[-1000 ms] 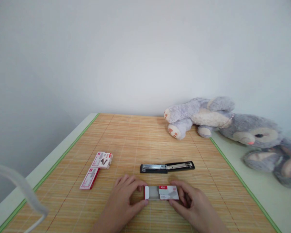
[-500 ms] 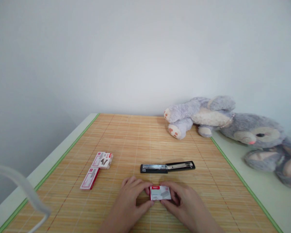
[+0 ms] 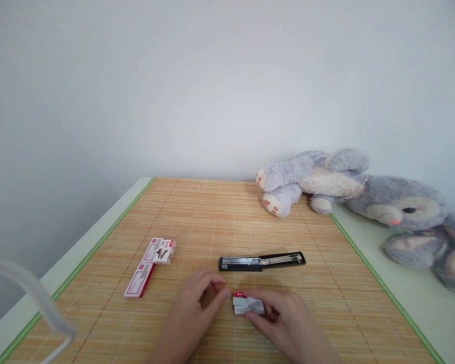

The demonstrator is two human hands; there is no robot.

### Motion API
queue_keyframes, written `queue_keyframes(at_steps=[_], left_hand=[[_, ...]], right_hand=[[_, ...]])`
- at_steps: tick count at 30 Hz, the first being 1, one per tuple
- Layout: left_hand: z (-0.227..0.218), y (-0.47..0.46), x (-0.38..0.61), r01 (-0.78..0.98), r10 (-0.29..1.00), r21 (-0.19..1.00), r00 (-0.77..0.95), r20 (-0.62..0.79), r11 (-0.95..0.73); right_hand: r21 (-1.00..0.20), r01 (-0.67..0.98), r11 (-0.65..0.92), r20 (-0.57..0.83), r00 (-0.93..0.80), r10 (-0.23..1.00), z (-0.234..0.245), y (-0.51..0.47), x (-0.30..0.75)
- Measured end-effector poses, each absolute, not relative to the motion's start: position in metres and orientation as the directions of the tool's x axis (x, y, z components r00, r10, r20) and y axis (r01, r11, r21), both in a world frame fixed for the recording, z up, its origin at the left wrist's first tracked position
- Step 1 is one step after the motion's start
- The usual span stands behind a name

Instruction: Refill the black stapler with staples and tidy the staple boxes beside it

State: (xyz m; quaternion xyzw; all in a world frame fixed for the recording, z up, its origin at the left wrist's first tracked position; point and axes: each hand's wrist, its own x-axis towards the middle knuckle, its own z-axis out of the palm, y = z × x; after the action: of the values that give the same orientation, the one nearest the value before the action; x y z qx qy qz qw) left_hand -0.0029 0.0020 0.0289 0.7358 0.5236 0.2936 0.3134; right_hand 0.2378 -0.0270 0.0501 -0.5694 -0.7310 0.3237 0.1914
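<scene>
A small red and white staple box (image 3: 240, 305) lies low over the mat, near its front. My right hand (image 3: 284, 316) grips the box by its right end, thumb on the near side and fingers on the far side. Just left of the box is my left hand (image 3: 197, 308), its thumb and fingers apart and nothing seen between them. Beyond both hands, a black stapler (image 3: 261, 261) rests fully unfolded, with its metal staple channel showing.
Several red and white boxes (image 3: 140, 279) lie together at the left on the bamboo mat (image 3: 197, 212). A grey plush rabbit (image 3: 333, 182) lies along the back right. A blurred pale curved bar (image 3: 41, 293) crosses the lower left, and a white wall (image 3: 212, 91) rises behind.
My left hand has let go of the box and drawn slightly left. My right hand still grips it, its fingers now reaching further across the top. The stapler has not moved.
</scene>
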Motion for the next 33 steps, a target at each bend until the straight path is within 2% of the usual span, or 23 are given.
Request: queue_keyframes(at_steps=[2, 4, 8, 16, 20, 33], left_hand=[[0.027, 0.012, -0.004, 0.647, 0.971, 0.723, 0.163, 0.177, -0.241], [0.025, 0.023, -0.003, 0.712, 0.964, 0.657, 0.118, 0.237, -0.249], [0.021, 0.038, 0.0, 0.76, 0.953, 0.575, 0.224, 0.205, -0.302], [0.024, 0.03, 0.002, 0.717, 0.929, 0.596, 0.333, 0.163, -0.362], [0.021, 0.027, 0.003, 0.716, 0.926, 0.593, 0.337, 0.17, -0.369], [0.018, 0.028, 0.002, 0.72, 0.932, 0.595, 0.311, 0.184, -0.357]], right_hand=[[-0.708, 0.69, 0.147, -0.077, -0.282, 0.956, 0.049, -0.027, 0.233], [-0.71, 0.69, 0.143, -0.08, -0.28, 0.957, 0.047, -0.027, 0.227], [-0.676, 0.724, 0.136, -0.095, -0.269, 0.958, 0.047, -0.025, 0.219], [-0.646, 0.753, 0.125, 0.012, -0.154, 0.988, 0.062, 0.003, 0.232], [-0.601, 0.787, 0.144, -0.02, -0.194, 0.981, 0.065, 0.014, 0.233], [-0.627, 0.769, 0.128, -0.025, -0.184, 0.983, 0.061, 0.015, 0.233]])
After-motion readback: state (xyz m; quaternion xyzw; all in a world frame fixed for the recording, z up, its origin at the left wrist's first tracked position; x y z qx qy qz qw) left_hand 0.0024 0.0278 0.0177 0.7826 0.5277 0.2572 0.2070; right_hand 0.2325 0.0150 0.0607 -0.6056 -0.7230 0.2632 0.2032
